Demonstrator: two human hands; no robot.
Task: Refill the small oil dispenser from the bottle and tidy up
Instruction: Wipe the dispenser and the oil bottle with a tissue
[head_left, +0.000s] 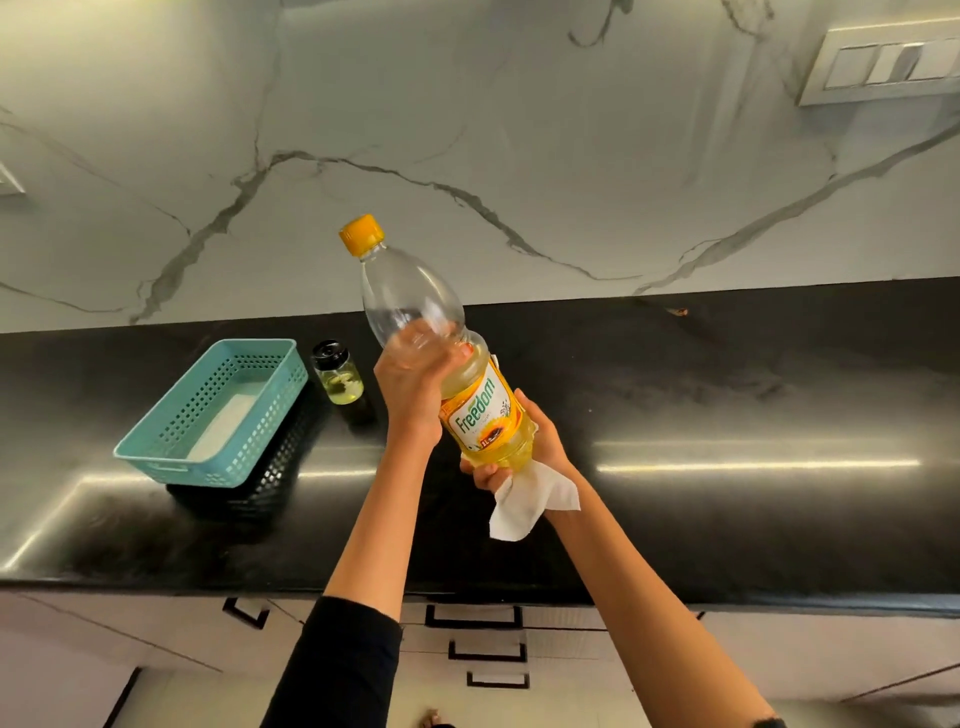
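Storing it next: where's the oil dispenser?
Head view, left of centre: the oil dispenser stands on the counter, between the blue basket and the left hand.

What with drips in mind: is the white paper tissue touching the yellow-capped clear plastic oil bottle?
Touching. Head view: the right hand presses the white paper tissue against the base of the yellow-capped clear plastic oil bottle.

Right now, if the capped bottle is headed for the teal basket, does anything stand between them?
Yes: the small oil dispenser stands on the counter just right of the basket, between it and the bottle held by the left hand and right hand. Lifted over, it likely clears.
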